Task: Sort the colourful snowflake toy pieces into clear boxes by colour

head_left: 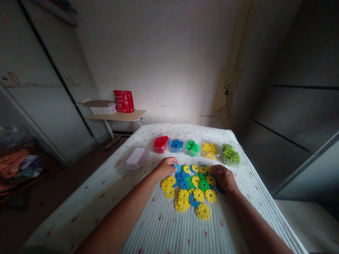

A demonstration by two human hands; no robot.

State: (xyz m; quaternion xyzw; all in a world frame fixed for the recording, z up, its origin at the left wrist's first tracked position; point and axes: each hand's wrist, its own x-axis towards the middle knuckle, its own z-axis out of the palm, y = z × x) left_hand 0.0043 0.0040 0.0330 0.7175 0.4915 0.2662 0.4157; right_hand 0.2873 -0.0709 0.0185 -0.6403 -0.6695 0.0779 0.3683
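Plastic notched flower-shaped discs lie in a loose pile on the cloth, among them yellow discs, green discs and blue discs. At the pile's far left edge, my left hand has thumb and fingers closed on a blue disc. My right hand rests at the pile's far right edge, fingers curled inward beside a yellow disc. Whatever is in those fingers is hidden from me. Dark blue discs show partly under the right palm.
Behind the pile stand clear tubs of red pieces, blue pieces, green pieces, yellow pieces and lime pieces. A clear container with a white box sits left. A side table holds a red bag.
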